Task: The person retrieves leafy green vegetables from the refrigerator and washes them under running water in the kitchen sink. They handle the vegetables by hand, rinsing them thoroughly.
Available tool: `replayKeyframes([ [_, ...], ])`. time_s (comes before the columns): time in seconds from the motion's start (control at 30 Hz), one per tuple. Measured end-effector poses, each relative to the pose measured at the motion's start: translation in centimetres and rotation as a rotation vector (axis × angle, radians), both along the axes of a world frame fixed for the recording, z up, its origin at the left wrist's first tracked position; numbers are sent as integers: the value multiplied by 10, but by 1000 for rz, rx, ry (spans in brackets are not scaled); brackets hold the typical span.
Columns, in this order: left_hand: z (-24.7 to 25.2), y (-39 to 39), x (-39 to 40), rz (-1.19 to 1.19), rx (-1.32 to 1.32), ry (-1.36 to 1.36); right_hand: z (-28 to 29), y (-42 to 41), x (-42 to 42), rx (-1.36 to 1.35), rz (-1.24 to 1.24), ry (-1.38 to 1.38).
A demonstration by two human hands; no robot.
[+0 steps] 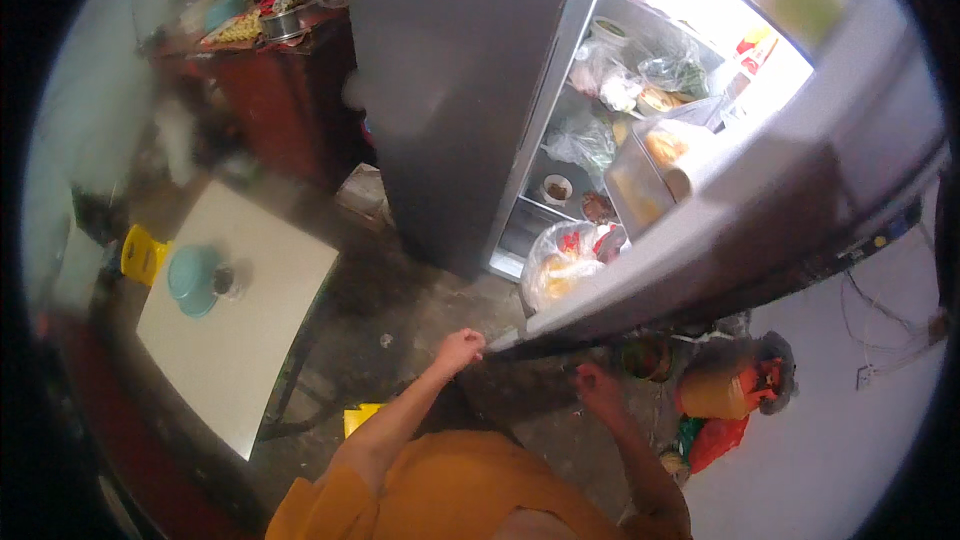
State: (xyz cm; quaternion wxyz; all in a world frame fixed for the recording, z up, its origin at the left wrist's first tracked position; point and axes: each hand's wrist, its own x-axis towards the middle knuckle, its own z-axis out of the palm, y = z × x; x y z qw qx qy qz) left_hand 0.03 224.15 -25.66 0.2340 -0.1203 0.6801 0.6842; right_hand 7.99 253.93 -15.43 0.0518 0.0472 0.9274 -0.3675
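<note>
An upright refrigerator stands before me, its grey side panel on the left and its door swung out to the right. My left hand, fingers curled, is right by the door's near edge; whether it touches the door is not clear. In the shadow below the door is my right hand, its fingers partly bent and their grip hard to make out. Inside the lit compartment lie knotted clear plastic bags and a small white cup. A full plastic bag and a clear bin are on the door's inner side.
On the left stands a pale table with a turquoise basin and a small dark container. A yellow stool is near my left forearm. Bags and a red-orange bundle lie by the right wall. A cluttered red cabinet is behind.
</note>
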Motion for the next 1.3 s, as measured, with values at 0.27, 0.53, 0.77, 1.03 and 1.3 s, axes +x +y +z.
replayKeyframes([
  [0.27,-19,14,19,-120,6,-165,-47,42,71,-346,-322,168],
  [0.53,-14,-1,-49,-186,-16,-221,-8,87,75,-652,-1225,22],
  [0.77,-31,-87,-150,-171,-158,-189,-157,104,52,-80,-1322,453],
  [1.03,-30,-114,-236,-161,-172,-254,-248,-55,-38,-701,-850,-555],
  [1.3,-25,-59,-290,-259,-174,-204,-173,-66,-211,-378,-419,-208],
])
